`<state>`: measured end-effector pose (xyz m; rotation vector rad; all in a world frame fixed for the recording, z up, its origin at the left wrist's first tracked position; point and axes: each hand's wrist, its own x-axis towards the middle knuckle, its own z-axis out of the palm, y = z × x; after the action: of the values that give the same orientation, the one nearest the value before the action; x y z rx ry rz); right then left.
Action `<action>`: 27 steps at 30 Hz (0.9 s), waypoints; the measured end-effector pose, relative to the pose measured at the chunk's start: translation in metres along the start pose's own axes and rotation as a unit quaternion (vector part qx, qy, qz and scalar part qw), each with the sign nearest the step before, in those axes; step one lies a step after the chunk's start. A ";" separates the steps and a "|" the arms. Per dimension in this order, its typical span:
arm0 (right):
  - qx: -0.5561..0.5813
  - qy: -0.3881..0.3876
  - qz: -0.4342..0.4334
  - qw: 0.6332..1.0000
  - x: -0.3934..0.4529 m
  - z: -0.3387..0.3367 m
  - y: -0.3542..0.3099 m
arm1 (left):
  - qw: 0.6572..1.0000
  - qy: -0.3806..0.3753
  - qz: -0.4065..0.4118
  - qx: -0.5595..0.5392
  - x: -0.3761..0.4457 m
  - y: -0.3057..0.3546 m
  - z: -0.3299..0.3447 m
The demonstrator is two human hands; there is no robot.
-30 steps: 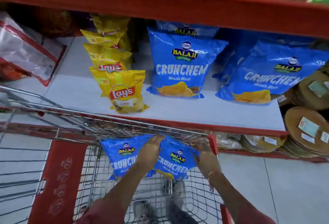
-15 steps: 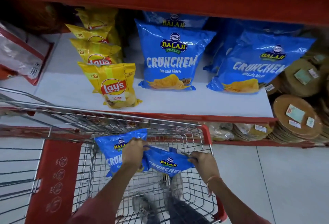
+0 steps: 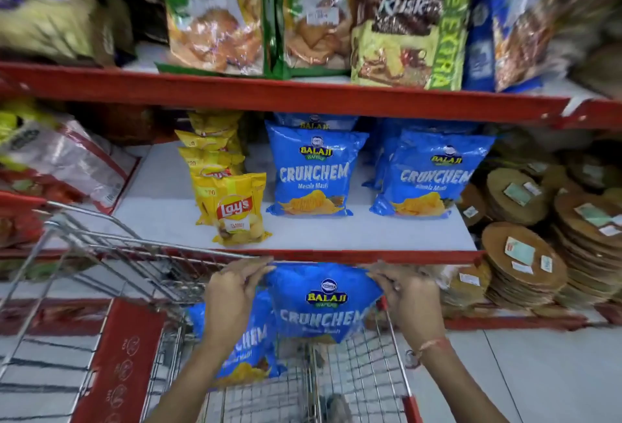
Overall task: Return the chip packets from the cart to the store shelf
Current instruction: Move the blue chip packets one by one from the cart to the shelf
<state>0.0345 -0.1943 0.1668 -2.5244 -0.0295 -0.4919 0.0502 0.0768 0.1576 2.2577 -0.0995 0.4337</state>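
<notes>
Starting at the left, I see the cart (image 3: 111, 247) nosed up to the shelf (image 3: 161, 220), its wire basket just under the red front lip. My left hand (image 3: 232, 301) makes a clenched grip on the top left corner of the blue packet (image 3: 323, 305), and my right hand (image 3: 410, 301) pinches the top right corner, so the bag hangs upright between both hands above the basket, just below the shelf lip. A second packet (image 3: 242, 355) lies in the cart behind my left wrist. On the shelf, yellow bags (image 3: 235, 207) stand to the left, then a blue row (image 3: 316, 173) in the middle and another (image 3: 427, 180) to the right. To do this well, I judge I should lift the bag clear of the lip, keep it level and upright, and set it in front of the middle blue row without nudging the yellow bags or squeezing the contents.
</notes>
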 end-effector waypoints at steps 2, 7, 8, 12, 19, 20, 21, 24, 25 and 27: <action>0.033 0.038 -0.019 0.999 0.019 -0.021 -0.014 | 0.999 0.027 0.016 -0.026 0.018 0.015 -0.011; 0.040 0.119 -0.087 0.988 0.071 -0.064 -0.037 | 0.994 0.077 0.054 -0.060 0.066 0.051 -0.028; 0.037 0.133 -0.097 0.986 0.083 -0.069 -0.039 | 0.992 0.088 0.066 -0.055 0.077 0.058 -0.029; 0.029 0.157 -0.091 0.983 0.124 -0.072 -0.036 | 0.989 0.100 0.104 0.006 0.116 0.073 -0.020; -0.010 0.061 -0.016 0.998 0.156 -0.032 0.000 | 0.995 0.004 0.046 0.091 0.150 0.051 0.026; -0.012 0.060 -0.006 0.998 0.155 -0.028 0.003 | 0.995 -0.006 0.046 0.092 0.149 0.050 0.029; -0.015 0.063 -0.005 0.998 0.154 -0.024 0.005 | 0.995 -0.009 0.054 0.089 0.148 0.050 0.031; -0.052 0.074 -0.069 0.994 0.141 -0.010 0.004 | 0.989 0.002 0.117 0.094 0.135 0.047 0.032; -0.066 0.078 -0.099 0.990 0.134 -0.004 0.000 | 0.983 -0.001 0.151 0.107 0.130 0.045 0.031; -0.061 0.072 -0.144 0.985 0.118 0.009 -0.010 | 0.976 -0.021 0.189 0.107 0.115 0.036 0.028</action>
<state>0.1458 -0.1907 0.2069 -2.6104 -0.3219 -0.8118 0.1583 0.0404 0.2055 2.4635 -0.5340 0.6219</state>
